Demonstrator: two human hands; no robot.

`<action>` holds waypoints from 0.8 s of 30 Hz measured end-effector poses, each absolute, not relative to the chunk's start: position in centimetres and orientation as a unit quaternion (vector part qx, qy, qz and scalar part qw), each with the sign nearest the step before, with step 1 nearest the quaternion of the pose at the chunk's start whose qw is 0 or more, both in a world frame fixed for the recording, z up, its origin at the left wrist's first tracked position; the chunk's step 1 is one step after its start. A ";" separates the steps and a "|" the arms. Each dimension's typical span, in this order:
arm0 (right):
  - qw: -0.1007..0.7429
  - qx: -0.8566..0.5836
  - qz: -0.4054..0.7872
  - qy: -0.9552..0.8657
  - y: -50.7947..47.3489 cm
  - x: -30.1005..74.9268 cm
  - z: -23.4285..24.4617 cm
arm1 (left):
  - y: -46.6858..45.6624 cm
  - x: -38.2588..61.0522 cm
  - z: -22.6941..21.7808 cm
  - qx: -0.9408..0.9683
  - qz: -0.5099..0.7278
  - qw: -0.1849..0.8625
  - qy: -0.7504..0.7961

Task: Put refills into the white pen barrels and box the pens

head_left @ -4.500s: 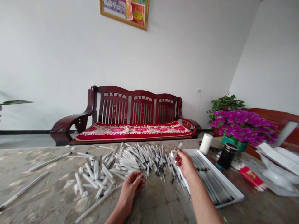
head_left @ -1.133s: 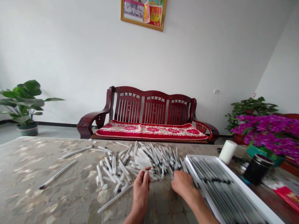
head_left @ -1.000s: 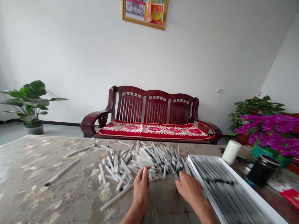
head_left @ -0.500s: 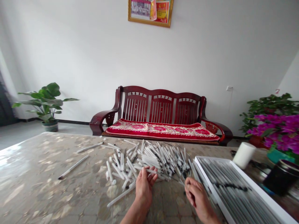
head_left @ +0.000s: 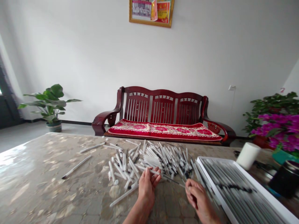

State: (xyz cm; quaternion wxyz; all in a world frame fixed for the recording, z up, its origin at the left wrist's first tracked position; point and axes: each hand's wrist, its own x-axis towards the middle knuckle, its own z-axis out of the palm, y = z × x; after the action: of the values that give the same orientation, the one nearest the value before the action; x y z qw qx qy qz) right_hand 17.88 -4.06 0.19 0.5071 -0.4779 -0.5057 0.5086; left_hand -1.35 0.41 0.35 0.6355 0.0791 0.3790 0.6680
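My left hand (head_left: 147, 188) pinches a whitish pen barrel (head_left: 154, 171) at the near edge of the pile. A thin pen refill (head_left: 174, 180) runs between the hands, its right end in the closed fingers of my right hand (head_left: 198, 196). Its left end meets the barrel; whether it sits inside, I cannot tell. Heaped around and beyond my left hand is a pile of white pen parts (head_left: 151, 157), some with dark pieces among them. One long pen part (head_left: 122, 196) lies slanted just left of my left wrist. Several refills lie between my right hand and the white tray (head_left: 220, 197).
The tray on the right holds many long grey pens in rows. Behind it stand a white roll (head_left: 248, 156), a dark cup (head_left: 283, 179) and purple flowers (head_left: 280, 127). Two pens (head_left: 76, 167) lie apart on the left of the patterned table (head_left: 46, 183). A red wooden bench (head_left: 163, 109) stands beyond.
The refill between my hands now lines up with the barrel in my left hand. Both hands keep almost the same place; the whole view has shifted slightly.
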 end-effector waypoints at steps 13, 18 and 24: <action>0.501 -0.485 0.496 -0.517 -4.0 17.8 0.4 | 0.3 -0.7 0.0 0.098 0.635 0.662 0.386; 0.451 -0.506 0.440 -0.589 -4.2 17.7 1.0 | -0.5 0.2 -0.4 0.189 0.593 0.687 0.376; 0.442 -0.492 0.441 -0.607 -3.9 16.3 -0.1 | -2.0 1.7 -0.7 0.220 0.530 0.747 0.335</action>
State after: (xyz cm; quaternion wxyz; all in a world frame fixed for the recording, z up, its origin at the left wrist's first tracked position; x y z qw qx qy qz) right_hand 16.29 -3.91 -0.11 0.4417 -0.4924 -0.6067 0.4408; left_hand 1.65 -2.00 -0.72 0.7472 0.2203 0.3347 0.5303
